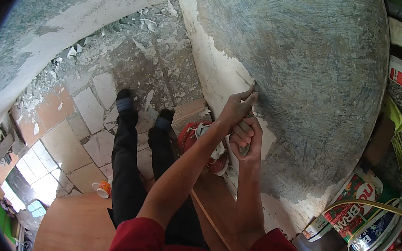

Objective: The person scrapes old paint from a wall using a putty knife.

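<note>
Both my hands are at the wall [312,58], beside the ragged border between its white strip and its scratched grey-blue surface. My right hand [249,141] is wrapped round a hand tool, whose rounded greenish-grey handle end [244,151] pokes out below the fingers. The tool's front part is hidden, so its kind does not show. Just above, my left hand [237,108] reaches forward with its fingers drawn together, their tips by the wall. A small dark tip shows at those fingers; whether it belongs to the tool I cannot make out.
Flakes litter the tiled floor [66,141] near my feet. Below my hands lies a red and white bundle [197,135] by some wooden boards [190,114]. A round brown board [70,239] and an orange-white cup [102,189] are at left. Printed buckets [354,207] stand at lower right.
</note>
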Available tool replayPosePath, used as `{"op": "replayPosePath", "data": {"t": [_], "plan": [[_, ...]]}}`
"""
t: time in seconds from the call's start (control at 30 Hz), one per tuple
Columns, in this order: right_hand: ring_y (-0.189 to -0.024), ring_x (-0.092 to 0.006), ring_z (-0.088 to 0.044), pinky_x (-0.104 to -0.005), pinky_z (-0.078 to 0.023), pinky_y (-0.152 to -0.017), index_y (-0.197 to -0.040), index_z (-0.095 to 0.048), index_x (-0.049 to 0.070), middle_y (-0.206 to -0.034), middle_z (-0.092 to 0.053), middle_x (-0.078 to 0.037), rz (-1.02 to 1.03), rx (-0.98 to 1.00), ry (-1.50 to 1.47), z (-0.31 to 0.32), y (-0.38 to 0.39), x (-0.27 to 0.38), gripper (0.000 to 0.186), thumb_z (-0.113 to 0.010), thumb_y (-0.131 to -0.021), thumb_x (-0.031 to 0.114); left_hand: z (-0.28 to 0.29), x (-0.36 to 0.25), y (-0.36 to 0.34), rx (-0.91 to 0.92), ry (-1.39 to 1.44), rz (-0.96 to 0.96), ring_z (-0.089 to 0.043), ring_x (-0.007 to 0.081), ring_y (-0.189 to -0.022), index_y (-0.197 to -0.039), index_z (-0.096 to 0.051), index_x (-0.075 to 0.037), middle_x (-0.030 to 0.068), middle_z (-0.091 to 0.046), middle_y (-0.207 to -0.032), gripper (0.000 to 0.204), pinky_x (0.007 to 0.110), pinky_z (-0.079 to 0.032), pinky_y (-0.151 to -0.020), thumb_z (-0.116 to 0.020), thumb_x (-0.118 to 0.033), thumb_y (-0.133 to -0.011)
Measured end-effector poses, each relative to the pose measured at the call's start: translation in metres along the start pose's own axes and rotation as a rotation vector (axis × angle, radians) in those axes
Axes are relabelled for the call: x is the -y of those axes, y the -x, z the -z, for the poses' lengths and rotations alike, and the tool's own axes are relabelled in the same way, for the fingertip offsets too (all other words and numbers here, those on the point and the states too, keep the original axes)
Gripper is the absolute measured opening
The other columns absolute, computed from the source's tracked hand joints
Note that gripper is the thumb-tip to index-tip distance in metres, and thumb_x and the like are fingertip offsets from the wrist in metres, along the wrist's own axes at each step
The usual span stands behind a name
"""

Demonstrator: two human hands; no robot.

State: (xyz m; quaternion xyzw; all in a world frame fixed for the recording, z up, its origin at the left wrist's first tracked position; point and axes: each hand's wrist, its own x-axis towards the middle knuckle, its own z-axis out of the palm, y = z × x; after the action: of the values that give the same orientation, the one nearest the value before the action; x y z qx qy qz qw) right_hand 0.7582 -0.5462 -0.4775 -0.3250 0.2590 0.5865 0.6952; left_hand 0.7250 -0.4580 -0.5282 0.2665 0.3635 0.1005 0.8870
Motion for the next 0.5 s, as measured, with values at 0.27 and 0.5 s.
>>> {"op": "replayPosePath", "data": {"t": [0.27,0.5], "plan": [[-0.037,-0.0078,-0.037,-0.0219,-0.034,-0.032,-0.084,-0.048,0.005,-0.049,-0.038,0.004,0.101,-0.079,0.035,-0.009,0.042,-0.012,0.011,-0.039,-0.089,0.007,-0.013,0.014,0.025,0.118,-0.035,-0.019,-0.045,0.0056,-0.061,-0.135,-0.042,-0.007,-0.0017,-0.048,-0.069,0.056,0.023,-0.042,-0.055,-0.054,-0.039,-0.091],[-0.036,-0.0079,-0.036,-0.0225,-0.031,-0.031,-0.087,-0.049,0.006,-0.050,-0.038,0.004,0.046,-0.077,-0.036,-0.010,-0.001,-0.008,0.012,-0.038,-0.090,0.007,0.005,0.001,-0.003,0.051,0.024,0.023,-0.046,0.0054,-0.060,-0.135,-0.041,-0.005,-0.0012,-0.050,-0.072,0.057,0.022,-0.041,-0.054,-0.055,-0.039,-0.091]]}}
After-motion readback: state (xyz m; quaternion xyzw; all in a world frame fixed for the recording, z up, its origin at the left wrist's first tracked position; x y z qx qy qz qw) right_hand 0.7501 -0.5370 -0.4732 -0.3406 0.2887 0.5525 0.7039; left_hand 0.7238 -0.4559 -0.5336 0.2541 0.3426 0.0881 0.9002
